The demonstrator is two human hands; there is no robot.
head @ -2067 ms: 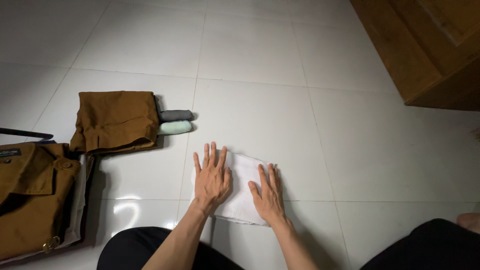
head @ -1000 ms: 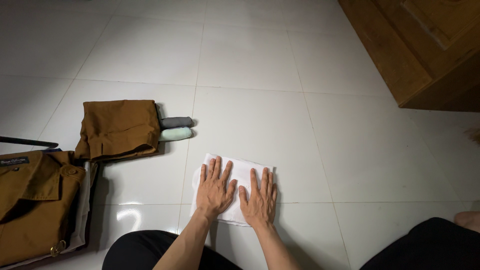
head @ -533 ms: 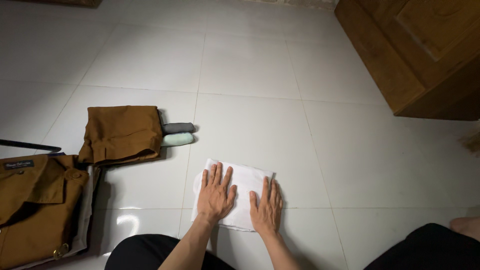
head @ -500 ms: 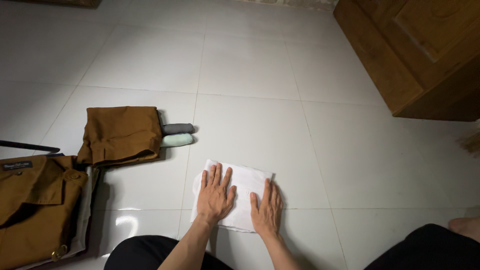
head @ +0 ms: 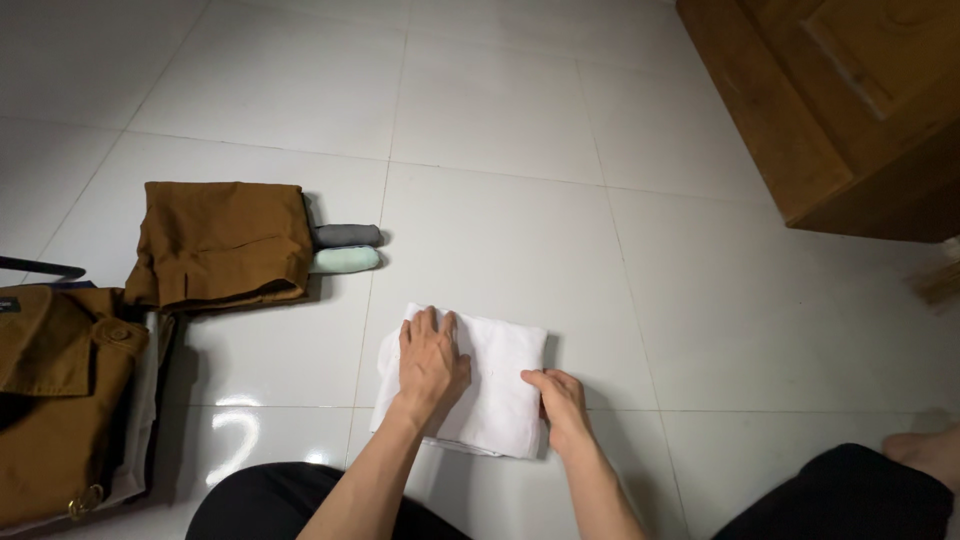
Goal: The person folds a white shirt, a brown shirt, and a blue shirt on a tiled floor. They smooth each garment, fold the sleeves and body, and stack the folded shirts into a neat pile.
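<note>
A folded white cloth [head: 497, 385] lies on the white tiled floor in front of my knees. My left hand [head: 430, 362] lies on its left part, palm down, with the fingertips at the far left edge. At the cloth's right edge my right hand [head: 560, 400] has its fingers curled around the edge, thumb on top.
A folded brown garment [head: 218, 240] lies at the left, with a rolled grey piece [head: 348, 235] and a rolled pale green piece [head: 346, 260] beside it. A brown jacket [head: 55, 400] lies on a stack at the far left. A wooden cabinet [head: 850, 100] stands at the top right.
My right hand has slid from flat on the cloth to its right edge and curled around it. My left hand has shifted to the far left edge.
</note>
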